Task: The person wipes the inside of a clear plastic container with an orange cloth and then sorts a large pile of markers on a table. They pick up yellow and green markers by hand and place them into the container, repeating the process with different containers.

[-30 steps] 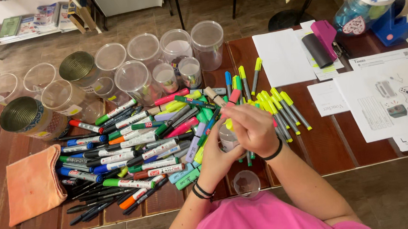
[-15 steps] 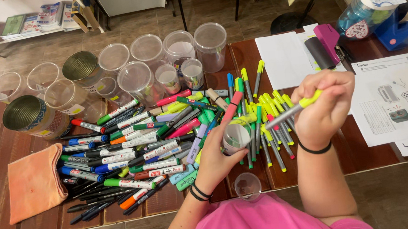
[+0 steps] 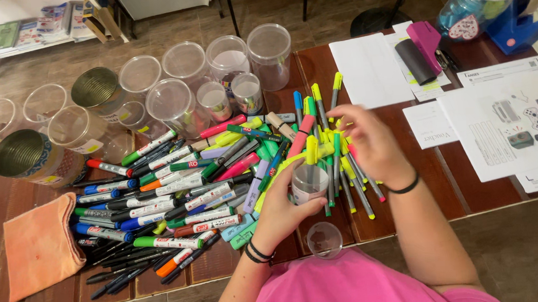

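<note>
Near the bottom centre, a small empty cup (image 3: 324, 239) stands. Above it my left hand (image 3: 283, 211) grips a clear cup (image 3: 309, 184) holding one yellow highlighter (image 3: 311, 149). Further up, my right hand (image 3: 371, 140), fingers half curled, touches the yellow highlighters (image 3: 344, 165).

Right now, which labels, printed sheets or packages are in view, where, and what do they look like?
Printed sheet: table's right side, white, with small product pictures.
Small slip: left of that sheet, white rectangle.
Tin can: far left, round, metal, pale paper label.
Booklets: top-left shelf, green and blue covers.
</note>
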